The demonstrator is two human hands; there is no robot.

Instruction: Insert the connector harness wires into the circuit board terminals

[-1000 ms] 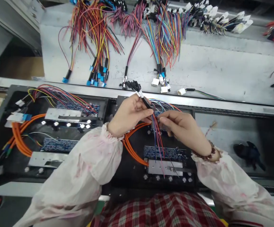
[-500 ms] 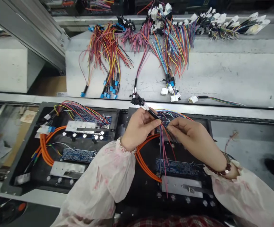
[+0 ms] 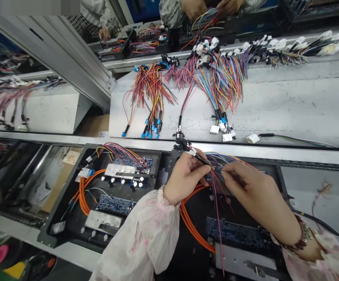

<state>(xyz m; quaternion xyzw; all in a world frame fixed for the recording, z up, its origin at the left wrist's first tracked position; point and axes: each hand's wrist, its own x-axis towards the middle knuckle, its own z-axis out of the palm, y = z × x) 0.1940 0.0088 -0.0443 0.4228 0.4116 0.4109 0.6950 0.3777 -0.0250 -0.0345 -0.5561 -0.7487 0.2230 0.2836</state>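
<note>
My left hand (image 3: 183, 175) is closed around the black sleeve (image 3: 202, 159) of a wire harness. The harness's small black connectors (image 3: 182, 143) stick out beyond my fingers, up and to the left. Loose purple, pink and red wires (image 3: 217, 203) hang from the sleeve's lower end. Just right of it, my right hand (image 3: 248, 191) pinches thumb against finger on a thin wire of this bundle, mostly hidden by the fingertips. Both hands are above a black housing with a blue circuit board (image 3: 235, 232), a metal plate (image 3: 242, 261) and looped orange cables (image 3: 191, 220).
A second black housing (image 3: 48, 231) with boards and orange cables stands to the left. Sorted harnesses (image 3: 154, 88) lie on the pale shelf (image 3: 289, 105) behind. One white-plug harness (image 3: 253, 138) lies near its edge. Other people's hands (image 3: 194, 8) work across the line.
The view has tilted up and shifted left, so everything sits lower and further right, and co-workers now show. Both hands keep nearly the same grip on the harness.
</note>
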